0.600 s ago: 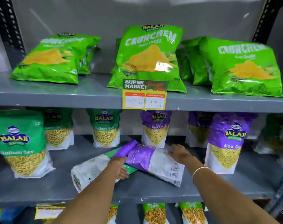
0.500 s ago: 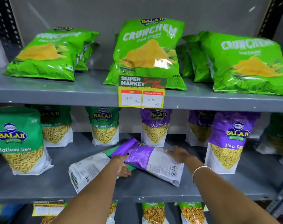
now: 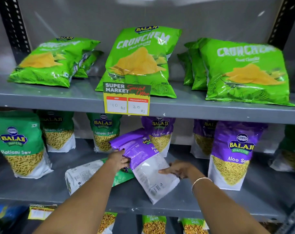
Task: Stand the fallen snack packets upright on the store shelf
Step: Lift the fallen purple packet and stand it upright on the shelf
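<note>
A purple Aloo Sev packet [image 3: 143, 159] is tilted up off the middle shelf [image 3: 202, 202], back side toward me, its purple top raised and its white bottom low near the shelf's front. My left hand [image 3: 119, 160] grips its left edge below the purple top. My right hand [image 3: 176, 168] holds its right side on the white part. Under it a green Ratlami Sev packet [image 3: 86, 174] lies flat, back side up, partly covered by my left arm.
Green Ratlami Sev packets [image 3: 19, 144] stand upright at the left, purple Aloo Sev packets [image 3: 234, 154] at the right. Crunchem chip bags [image 3: 140, 59] lean on the upper shelf behind a price tag [image 3: 127, 99]. More packets sit on the shelf below.
Both hands have closed on the purple packet and lifted its top end up from lying flat. The camera view has dropped slightly.
</note>
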A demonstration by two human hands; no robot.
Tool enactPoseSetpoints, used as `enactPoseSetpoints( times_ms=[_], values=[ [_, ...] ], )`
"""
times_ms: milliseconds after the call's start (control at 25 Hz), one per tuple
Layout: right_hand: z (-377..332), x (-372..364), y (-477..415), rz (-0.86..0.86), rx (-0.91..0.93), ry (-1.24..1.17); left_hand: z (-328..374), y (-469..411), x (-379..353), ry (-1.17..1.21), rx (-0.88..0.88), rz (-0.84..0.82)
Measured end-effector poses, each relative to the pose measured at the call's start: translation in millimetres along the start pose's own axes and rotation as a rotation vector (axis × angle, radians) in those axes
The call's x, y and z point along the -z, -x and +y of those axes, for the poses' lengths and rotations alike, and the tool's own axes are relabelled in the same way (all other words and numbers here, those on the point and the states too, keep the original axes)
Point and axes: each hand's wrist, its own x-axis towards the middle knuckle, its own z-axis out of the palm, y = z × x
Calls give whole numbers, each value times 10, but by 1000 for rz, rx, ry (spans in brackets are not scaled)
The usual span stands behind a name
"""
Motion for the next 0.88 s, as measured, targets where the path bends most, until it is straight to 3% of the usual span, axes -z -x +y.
enactPoseSetpoints(
  times_ms=[160, 360, 440, 600, 760, 880],
  values=[
    [-2, -54, -165, -1, 139, -131, 256, 192, -2, 11, -109, -112],
    [-32, -169, 104, 306, 255, -335, 416, 206, -290, -202, -216, -250],
    [31, -215, 139, 455, 224, -382, 353, 120, -394, -205, -213, -271],
    [164, -254, 65, 539, 228, -444, 206, -25, -483, -192, -182, -323],
    [203, -302, 16, 631, 206, -386, -75, -105, -375, -562, -39, -394],
    [224, -318, 5, 618, 141, -385, -191, -205, -290, -688, -22, -424]
  ],
)
